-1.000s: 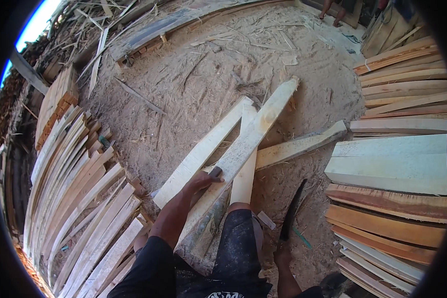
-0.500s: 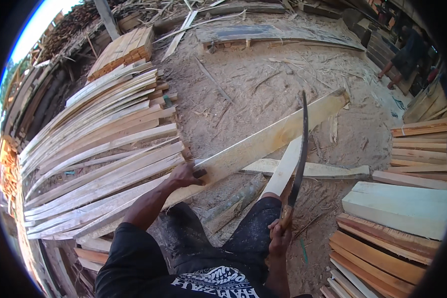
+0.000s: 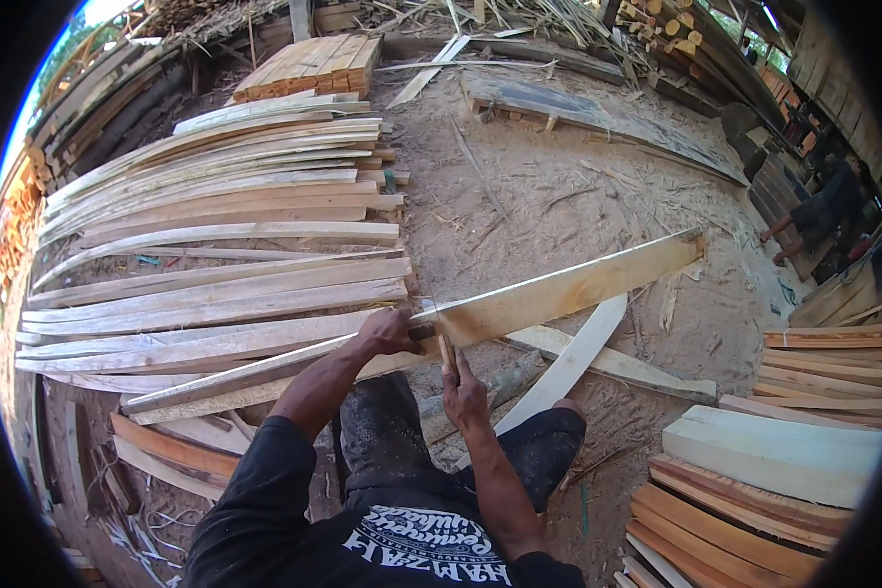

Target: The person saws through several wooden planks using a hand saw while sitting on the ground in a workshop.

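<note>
A long pale wooden plank (image 3: 568, 291) lay at twelve o'clock from the right grip (image 3: 466, 399), fisted round a slim tan handle (image 3: 447, 354); the left grip (image 3: 387, 331) clasped a stubby dark piece (image 3: 421, 333).

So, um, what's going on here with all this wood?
A person has a long pale board slanting in front of them. Their left hand is at the board, gripping a small dark piece. Their right hand holds a wooden handle close by; what it's fixed to is hard to make out. More wood lies in rows to the left and right, and another person is farther back.
</note>
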{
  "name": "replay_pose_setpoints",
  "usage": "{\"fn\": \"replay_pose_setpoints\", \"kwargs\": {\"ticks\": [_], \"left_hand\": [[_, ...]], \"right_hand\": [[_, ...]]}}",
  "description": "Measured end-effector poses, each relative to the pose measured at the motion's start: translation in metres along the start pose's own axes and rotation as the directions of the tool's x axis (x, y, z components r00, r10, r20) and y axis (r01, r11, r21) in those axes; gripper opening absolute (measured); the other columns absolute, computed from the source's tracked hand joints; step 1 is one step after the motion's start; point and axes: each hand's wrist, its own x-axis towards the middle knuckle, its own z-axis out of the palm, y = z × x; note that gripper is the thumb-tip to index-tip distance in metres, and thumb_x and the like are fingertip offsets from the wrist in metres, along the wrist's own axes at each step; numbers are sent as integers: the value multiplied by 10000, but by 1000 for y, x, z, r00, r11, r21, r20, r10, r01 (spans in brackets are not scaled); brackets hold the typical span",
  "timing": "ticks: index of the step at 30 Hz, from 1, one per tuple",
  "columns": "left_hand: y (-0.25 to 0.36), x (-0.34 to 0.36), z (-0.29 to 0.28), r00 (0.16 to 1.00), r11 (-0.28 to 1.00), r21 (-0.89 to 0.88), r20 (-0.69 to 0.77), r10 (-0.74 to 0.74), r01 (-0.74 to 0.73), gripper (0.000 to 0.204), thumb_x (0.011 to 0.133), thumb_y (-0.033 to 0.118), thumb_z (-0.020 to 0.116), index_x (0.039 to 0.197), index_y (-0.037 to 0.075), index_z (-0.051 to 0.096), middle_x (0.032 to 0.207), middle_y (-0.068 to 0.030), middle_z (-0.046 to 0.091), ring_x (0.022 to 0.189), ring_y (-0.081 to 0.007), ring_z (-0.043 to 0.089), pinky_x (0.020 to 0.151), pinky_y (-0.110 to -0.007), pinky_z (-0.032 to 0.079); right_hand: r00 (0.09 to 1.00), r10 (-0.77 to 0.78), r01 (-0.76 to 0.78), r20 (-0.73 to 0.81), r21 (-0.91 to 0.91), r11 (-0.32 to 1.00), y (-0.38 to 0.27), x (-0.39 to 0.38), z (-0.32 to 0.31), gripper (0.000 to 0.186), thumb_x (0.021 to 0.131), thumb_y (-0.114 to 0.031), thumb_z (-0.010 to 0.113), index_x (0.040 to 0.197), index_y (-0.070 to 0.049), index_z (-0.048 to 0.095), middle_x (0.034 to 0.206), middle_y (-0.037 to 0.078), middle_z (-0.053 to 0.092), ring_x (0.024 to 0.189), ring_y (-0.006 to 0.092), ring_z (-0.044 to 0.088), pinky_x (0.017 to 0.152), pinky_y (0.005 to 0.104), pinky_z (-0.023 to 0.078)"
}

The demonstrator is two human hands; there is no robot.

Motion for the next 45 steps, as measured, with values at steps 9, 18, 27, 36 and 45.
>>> {"fn": "replay_pose_setpoints", "kwargs": {"ticks": [9,18,27,36,45], "left_hand": [[-9,-1,6,1000,1000,-17,-27,1,-1,634,566,497,825,915,5,630,843,-223,674,815,-390,657,729,-466,505],[-3,-4,8,988,998,57,-151,11,-3,631,585,494,821,946,21,611,829,-217,668,835,-399,646,720,-474,495],[-41,7,29,979,1000,29,-206,13,-7,641,606,453,819,1028,22,604,830,-197,673,812,-396,650,715,-476,502],[-23,-18,14,975,993,90,-218,-50,71,561,659,456,779,943,27,556,861,-209,669,825,-414,642,719,-484,505],[-8,-10,33,960,995,86,-277,-29,55,516,706,463,741,923,32,560,874,-228,662,843,-412,640,731,-475,509]], "right_hand": [[995,68,-64,75,-58,996,-13,-11,13,494,971,-334,479,1388,-73,435,990,318,622,925,486,608,754,505,499],[970,177,-176,166,-22,984,-48,-23,-23,496,973,-323,467,1388,-56,420,1091,324,595,1000,504,566,788,518,491],[953,183,-175,239,-57,983,-99,-111,-80,511,970,-201,466,1446,-69,333,1174,318,565,1075,478,542,865,461,493],[969,54,-45,242,-40,998,-73,-67,-41,467,964,-149,483,1419,-106,392,1131,241,609,905,438,593,769,469,507],[976,84,-57,199,-133,989,-61,17,-15,433,977,-223,448,1395,-114,419,904,281,643,823,486,601,702,542,496]]}}
